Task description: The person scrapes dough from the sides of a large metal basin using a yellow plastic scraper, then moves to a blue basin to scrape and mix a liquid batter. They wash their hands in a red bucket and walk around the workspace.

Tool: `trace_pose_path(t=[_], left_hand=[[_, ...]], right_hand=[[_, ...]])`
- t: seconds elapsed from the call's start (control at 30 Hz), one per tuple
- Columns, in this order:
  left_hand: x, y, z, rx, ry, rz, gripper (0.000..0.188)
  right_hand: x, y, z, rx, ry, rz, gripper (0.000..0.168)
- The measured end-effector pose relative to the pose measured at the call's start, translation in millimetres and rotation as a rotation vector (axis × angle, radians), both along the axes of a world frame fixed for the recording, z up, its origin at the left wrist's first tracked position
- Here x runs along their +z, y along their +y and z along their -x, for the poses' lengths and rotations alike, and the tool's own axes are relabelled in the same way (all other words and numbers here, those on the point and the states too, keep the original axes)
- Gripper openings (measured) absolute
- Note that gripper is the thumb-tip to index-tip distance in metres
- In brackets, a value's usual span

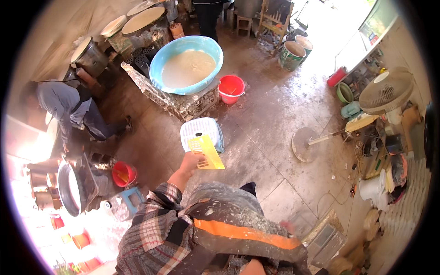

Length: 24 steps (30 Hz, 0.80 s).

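My left hand [190,163] grips a flat yellow plastic scraper [210,153] with slots and holes cut through it. Below the scraper in view is a white plastic stool [197,128] with a slotted top, partly covered by it. My right hand [287,227] is mostly hidden by the stained apron [240,209]; only a blurred bit shows past its edge, and its grip is unclear. Ahead, a large light-blue basin [187,91] holds pale beige liquid [189,68] on a crusted block stand [196,105]. A red bucket [231,90] is beside the stand.
At left a person [65,99] bends forward; another's legs [208,20] are at the back. A second red bucket [123,173] and blue stool [132,199] are left. A fallen or leaning pedestal fan [385,92] and clutter line the right wall, with cables [330,197] on the floor.
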<state>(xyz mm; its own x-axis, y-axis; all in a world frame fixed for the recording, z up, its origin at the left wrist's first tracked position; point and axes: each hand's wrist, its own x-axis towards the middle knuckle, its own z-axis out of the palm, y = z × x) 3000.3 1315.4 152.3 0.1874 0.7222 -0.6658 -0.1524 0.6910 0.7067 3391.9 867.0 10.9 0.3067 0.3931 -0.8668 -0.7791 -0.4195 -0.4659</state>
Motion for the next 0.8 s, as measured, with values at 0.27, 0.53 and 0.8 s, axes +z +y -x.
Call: trace_pose_path(t=[0.27,0.53,0.8], left_hand=[[26.8,0.6,-67.0,0.240,0.116,-0.031,0.019],[9.8,70.9,-114.7,0.280,0.096,-0.001,0.023],[-27.6,193.9,-192.6,-0.281,0.616,-0.365,0.027]], right_hand=[[130.2,338.2,-185.1,0.289,-0.348,-0.340,0.016],[163.2,528.5,-60.1,1.002,-0.039,-0.519,0.029],[173.5,632.7,-50.1,1.070,0.150,-0.489,0.045]])
